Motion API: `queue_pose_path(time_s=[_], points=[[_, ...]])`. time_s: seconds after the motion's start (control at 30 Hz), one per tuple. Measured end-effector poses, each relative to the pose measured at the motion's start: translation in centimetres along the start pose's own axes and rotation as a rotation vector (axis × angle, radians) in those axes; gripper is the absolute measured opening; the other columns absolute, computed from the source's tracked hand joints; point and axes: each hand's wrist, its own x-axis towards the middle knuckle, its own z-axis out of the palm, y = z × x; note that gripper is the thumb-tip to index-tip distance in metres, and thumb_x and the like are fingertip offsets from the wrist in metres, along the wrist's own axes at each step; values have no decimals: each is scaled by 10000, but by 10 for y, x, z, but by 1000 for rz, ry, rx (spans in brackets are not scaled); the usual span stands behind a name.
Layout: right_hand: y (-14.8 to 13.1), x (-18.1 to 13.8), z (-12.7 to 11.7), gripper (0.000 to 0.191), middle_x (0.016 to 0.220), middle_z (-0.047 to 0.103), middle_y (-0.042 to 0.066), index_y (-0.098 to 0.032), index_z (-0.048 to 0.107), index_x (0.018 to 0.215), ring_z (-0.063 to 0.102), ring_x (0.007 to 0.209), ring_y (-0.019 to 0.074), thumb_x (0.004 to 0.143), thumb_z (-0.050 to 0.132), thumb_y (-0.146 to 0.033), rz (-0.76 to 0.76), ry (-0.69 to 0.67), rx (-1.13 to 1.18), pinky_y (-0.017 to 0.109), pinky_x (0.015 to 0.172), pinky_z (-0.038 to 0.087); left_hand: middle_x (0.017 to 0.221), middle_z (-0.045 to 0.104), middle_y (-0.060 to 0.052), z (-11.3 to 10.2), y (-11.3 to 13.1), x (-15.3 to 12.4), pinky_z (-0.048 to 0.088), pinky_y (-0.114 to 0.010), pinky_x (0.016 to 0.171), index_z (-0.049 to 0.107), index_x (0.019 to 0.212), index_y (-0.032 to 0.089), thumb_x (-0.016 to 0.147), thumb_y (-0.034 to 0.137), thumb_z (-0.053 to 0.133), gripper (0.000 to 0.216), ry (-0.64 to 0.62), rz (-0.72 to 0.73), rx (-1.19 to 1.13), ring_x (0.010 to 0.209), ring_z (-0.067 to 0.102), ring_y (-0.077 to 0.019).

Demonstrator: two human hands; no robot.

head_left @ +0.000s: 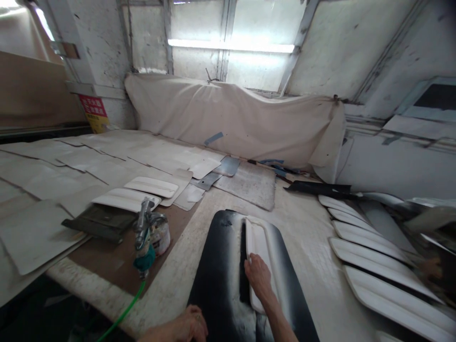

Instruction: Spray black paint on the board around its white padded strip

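1. Black, with white overspray fading across it, a large panel [221,280] lies flat on the dusty workbench [313,237], its near end running out of the bottom of the view.
2. On top of the panel, along its middle, lies a long white trim piece [257,247] with rounded corners, lying lengthwise on the panel.
3. The right hand [259,278] rests palm-down on the near half of the white trim piece, fingers together and laid flat against its surface, pressing rather than gripping.
4. The left hand [188,325] sits at the near left edge of the black panel, knuckles up, fingers curled; whether they clamp the panel's rim I cannot tell, as the fingertips are hidden.
5. To the left of the panel, a spray gun [144,228] with a metal cup [160,235] stands upright on a brown board [117,256], a green hose [123,313] trailing from its base toward the bottom edge.
6. Beyond the gun lie two white trim pieces [151,186] and many pale sheets [71,161].
7. On the right, a row of white slats [370,251] lies overlapping, well apart from the hands.
8. At the back, a cream cloth [231,118] hangs against the wall.
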Motion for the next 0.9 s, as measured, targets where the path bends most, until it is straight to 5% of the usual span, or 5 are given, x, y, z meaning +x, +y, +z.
queue_pose_path(time_s=[0.17,0.5,0.63,0.73,0.9], points=[[5,-2,9,316,946,654,161,-62,584,1040,598,932,256,867,349,-183,-46,-23,30,333,817,428,870,640,30,-2,8,-4,264,-353,1009,665,790,249,668,194,625,139,-40,-120,-59,963,548,-157],[20,-4,8,310,835,619,90,-145,630,913,587,755,167,825,335,-104,-110,-80,209,255,719,450,886,621,59,2,15,-7,195,-381,1052,632,825,295,712,293,604,116,30,-114,-96,972,532,-140],[22,-14,-1,326,1013,614,125,-100,587,1060,577,909,184,864,374,-249,-125,-113,288,268,827,441,898,625,56,-6,31,-7,185,-378,1064,634,838,285,697,202,584,170,50,-186,-138,979,544,-134],[13,-28,-10,525,1210,532,182,-41,485,1207,473,1117,281,810,483,-384,-101,-132,264,378,945,380,914,637,49,-14,45,-4,182,-363,1067,652,825,271,673,133,564,223,54,-270,-183,974,555,-133],[-10,-40,-32,545,1231,506,185,-39,455,1230,457,1113,323,693,474,-128,-41,-171,113,394,884,404,902,640,59,-15,50,-2,184,-363,1069,647,803,271,679,158,558,190,74,-258,-179,956,563,-141]])
